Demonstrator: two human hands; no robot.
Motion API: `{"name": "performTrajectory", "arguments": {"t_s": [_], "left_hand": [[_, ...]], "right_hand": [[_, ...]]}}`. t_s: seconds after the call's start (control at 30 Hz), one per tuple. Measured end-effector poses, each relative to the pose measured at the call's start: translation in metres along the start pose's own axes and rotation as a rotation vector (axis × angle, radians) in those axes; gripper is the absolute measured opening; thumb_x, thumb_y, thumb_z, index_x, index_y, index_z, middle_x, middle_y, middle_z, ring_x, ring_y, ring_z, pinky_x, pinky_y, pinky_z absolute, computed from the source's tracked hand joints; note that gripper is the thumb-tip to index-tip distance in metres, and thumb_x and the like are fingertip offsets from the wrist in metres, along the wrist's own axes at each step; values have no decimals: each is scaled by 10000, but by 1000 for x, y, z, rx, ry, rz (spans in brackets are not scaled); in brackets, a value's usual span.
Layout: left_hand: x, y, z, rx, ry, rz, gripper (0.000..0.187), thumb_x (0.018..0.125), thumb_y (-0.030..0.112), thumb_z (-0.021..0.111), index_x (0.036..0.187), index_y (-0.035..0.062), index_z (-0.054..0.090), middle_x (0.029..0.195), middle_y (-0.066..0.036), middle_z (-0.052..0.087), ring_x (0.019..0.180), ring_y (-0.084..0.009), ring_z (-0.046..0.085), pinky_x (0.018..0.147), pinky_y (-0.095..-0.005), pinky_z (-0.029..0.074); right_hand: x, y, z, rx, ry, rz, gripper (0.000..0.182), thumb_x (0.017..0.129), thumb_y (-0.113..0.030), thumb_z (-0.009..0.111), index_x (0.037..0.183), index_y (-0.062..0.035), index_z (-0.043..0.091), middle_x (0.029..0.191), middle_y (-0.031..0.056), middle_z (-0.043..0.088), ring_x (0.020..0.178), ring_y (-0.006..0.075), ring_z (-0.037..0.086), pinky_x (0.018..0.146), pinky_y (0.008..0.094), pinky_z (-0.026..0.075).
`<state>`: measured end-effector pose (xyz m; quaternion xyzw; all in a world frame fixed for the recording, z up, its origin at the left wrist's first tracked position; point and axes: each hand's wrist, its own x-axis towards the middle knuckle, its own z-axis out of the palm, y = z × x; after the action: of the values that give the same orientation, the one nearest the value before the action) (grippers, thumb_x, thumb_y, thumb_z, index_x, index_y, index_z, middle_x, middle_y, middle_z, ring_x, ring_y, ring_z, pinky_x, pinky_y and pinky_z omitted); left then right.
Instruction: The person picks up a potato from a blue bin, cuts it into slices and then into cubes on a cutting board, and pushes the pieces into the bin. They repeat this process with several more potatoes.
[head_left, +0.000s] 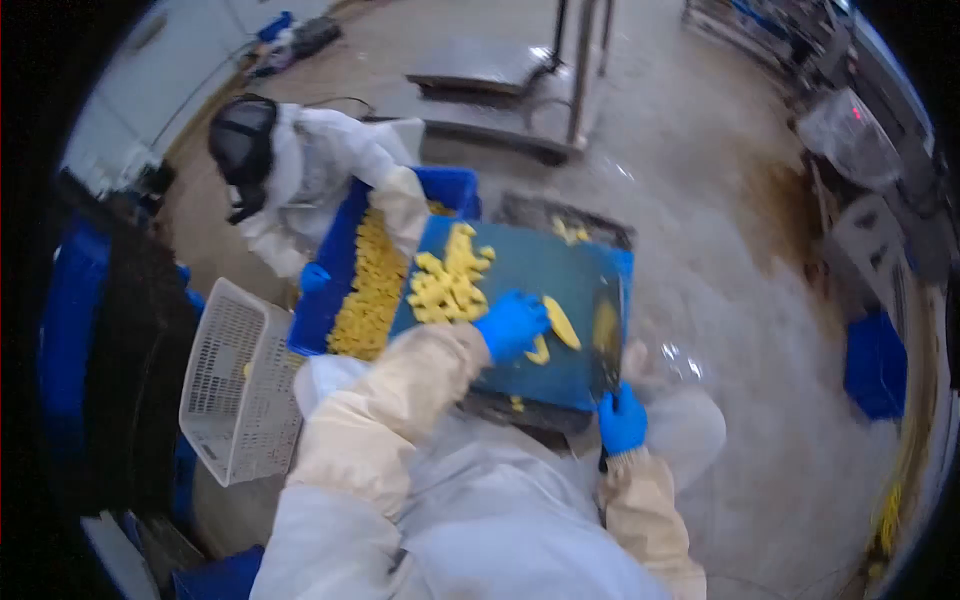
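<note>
Left hand (512, 324), blue-gloved, lies flat and closed down on a yellow fruit piece (561, 322) on the blue cutting board (540, 270); the piece sticks out just past its fingers, long axis slanting from near the knuckles down and away toward the right hand. Right hand (622, 420), also gloved, is wrapped around a knife handle at the board's near right corner, with the knife blade (606, 340) running up the board's right edge, point away from the body. Just beyond the left hand sits a heap of cut pieces (448, 280), so a good share looks done, with this piece and a few scraps left. Farther out, beyond the heap, a blue crate (340, 270) holds many more pieces, where a co-worker's hand (314, 277) reaches. A white basket (240, 380) stands off to the left.
</note>
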<state>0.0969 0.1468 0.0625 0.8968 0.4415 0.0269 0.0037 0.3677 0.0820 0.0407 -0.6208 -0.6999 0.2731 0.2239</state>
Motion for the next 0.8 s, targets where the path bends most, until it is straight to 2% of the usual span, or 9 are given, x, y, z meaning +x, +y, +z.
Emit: {"name": "performTrajectory", "arguments": {"t_s": [0.07, 0.37, 0.43, 0.47, 0.5, 0.53, 0.57, 0.73, 0.8], "left_hand": [[20, 1, 37, -231, 91, -355, 174, 726, 245, 601, 824, 105, 632, 829, -114, 614, 804, -294, 589, 685, -397, 443], [61, -6, 78, -178, 262, -84, 148, 776, 152, 526, 888, 85, 596, 919, -132, 566, 784, -293, 574, 667, -391, 475], [80, -8, 52, -560, 86, -239, 191, 827, 193, 513, 953, 69, 585, 940, -132, 579, 724, -266, 589, 635, -369, 486], [86, -6, 43, -920, 102, -389, 228, 847, 227, 502, 991, 65, 575, 940, -129, 580, 707, -248, 591, 624, -354, 490], [93, -3, 40, -1276, 92, -538, 267, 867, 261, 491, 1029, 62, 565, 940, -127, 582, 690, -230, 593, 613, -340, 495], [97, -9, 50, -536, 158, -192, 296, 880, 272, 494, 1068, 50, 549, 913, -124, 569, 703, -208, 588, 617, -312, 504], [103, -10, 61, -1173, -17, -537, 294, 880, 244, 498, 1062, 17, 543, 917, -132, 569, 710, -213, 588, 624, -307, 511], [70, -18, 46, -305, -137, -154, 300, 756, 163, 626, 1010, 12, 570, 947, -171, 560, 895, -326, 558, 762, -406, 478], [52, -20, 57, -292, 200, -223, 255, 677, 144, 658, 908, 58, 593, 931, -134, 568, 886, -335, 546, 756, -415, 456]], "right_hand": [[0, 5, 8, 61, 62, -44, 163, 805, -191, 542, 835, -31, 548, 670, 203, 580, 608, 377, 575, 535, 441, 428], [14, 58, 37, 88, -51, -28, 182, 796, -181, 522, 844, -11, 564, 576, 148, 574, 469, 243, 588, 453, 381, 452], [15, 35, 18, 34, -56, -65, 185, 791, -181, 524, 841, -8, 564, 577, 152, 572, 464, 252, 585, 446, 377, 451], [15, 13, 3, 42, -164, 107, 255, 786, -251, 538, 948, -60, 585, 733, 213, 604, 686, 392, 591, 604, 479, 447], [17, 17, 4, 20, -182, 150, 261, 789, -262, 533, 952, -63, 575, 751, 216, 604, 691, 397, 586, 609, 488, 446], [19, 21, 5, -40, -137, 80, 272, 790, -265, 531, 974, -68, 569, 743, 217, 602, 679, 402, 582, 603, 493, 446], [20, 24, 5, -97, -97, 9, 285, 790, -267, 528, 996, -73, 562, 734, 219, 600, 667, 407, 577, 597, 498, 447], [18, 11, 9, -110, -110, -72, 235, 800, -246, 512, 959, -75, 539, 682, 221, 589, 612, 410, 569, 550, 509, 440], [17, 0, 8, -197, -88, -101, 180, 810, -237, 507, 889, -76, 525, 634, 210, 579, 561, 390, 570, 503, 504, 435]]}}
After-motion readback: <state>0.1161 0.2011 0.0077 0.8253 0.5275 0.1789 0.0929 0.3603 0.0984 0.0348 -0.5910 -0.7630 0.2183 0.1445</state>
